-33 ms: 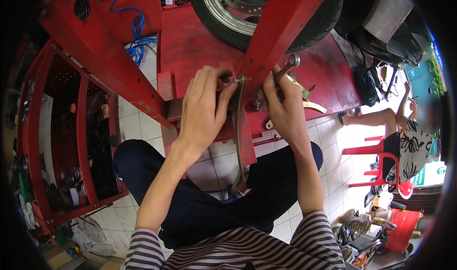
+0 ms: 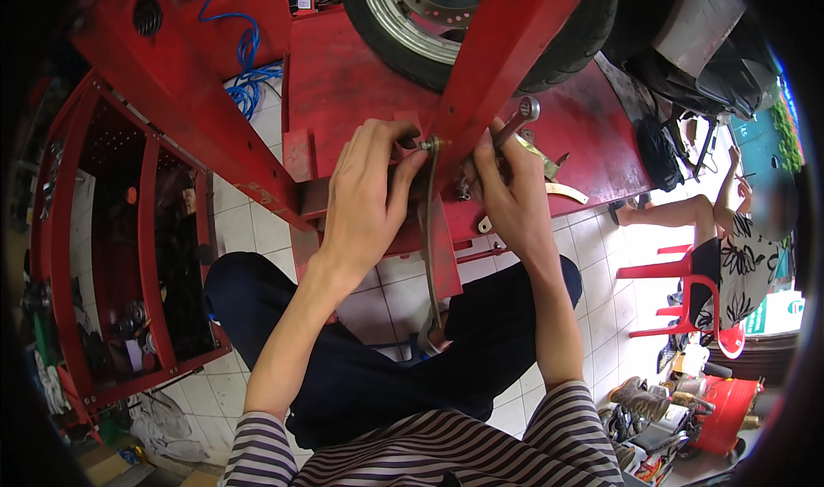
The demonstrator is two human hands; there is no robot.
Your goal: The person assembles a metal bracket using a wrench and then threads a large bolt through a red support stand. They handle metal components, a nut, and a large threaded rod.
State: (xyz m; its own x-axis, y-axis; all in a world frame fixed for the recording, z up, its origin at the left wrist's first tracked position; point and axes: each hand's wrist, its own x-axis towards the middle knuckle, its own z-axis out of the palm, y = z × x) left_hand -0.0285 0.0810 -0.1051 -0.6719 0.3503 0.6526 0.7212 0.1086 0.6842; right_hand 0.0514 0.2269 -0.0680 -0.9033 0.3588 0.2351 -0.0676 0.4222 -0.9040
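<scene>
My left hand [image 2: 369, 191] pinches at a small bolt [image 2: 427, 146] on a long, thin metal strip [image 2: 432, 251], which stands against a red steel post [image 2: 476, 71]. My right hand [image 2: 515, 195], on the other side of that post, has its fingers closed on a wrench [image 2: 524, 114], ring end pointing up and away from me; part of the wrench is hidden by the fingers. Small brass-coloured and silver metal parts [image 2: 562, 191] lie beside my right hand on the red platform [image 2: 330, 75].
A motorcycle wheel [image 2: 378, 28] rests at the back. A second red post [image 2: 172, 101] rises at left, beside a red tool cart [image 2: 150, 247] and blue hose [image 2: 249, 66]. At right, a person [image 2: 734, 255] sits on a red plastic chair [image 2: 648, 271], above a pile of parts [image 2: 661, 405].
</scene>
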